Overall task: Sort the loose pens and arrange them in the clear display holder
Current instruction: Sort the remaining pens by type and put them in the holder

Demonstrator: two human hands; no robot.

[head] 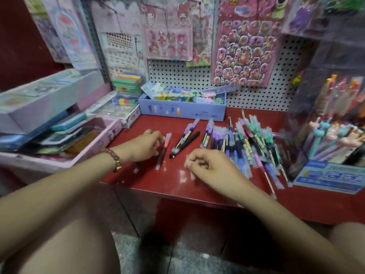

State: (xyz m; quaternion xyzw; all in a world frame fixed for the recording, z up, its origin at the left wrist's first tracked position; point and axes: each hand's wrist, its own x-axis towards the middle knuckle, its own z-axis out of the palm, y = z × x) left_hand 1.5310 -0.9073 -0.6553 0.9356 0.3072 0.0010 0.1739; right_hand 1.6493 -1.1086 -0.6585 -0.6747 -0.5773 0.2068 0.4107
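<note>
Pinching pink-cored pen [163,152] in left hand [145,145] — long axis running near-to-far; right hand [209,165] hovering curled, contents unclear, loose pens [256,147] lying just right of it.

Shelf [197,186] spanning the centre of the frame. On it, right of centre, the pen pile [252,147]. At the far right, touching the pile's edge, stands the display holder [325,135] with pens upright in it. Left of the pile lie two crossed pens [184,140], then a single pen [164,153] against the left hand [146,145]. The right hand [207,165] sits lower, between the crossed pens and the pile. Behind them is a box [181,111], backed by the pegboard [197,76]. At the left edge is a tray [59,163].
</note>
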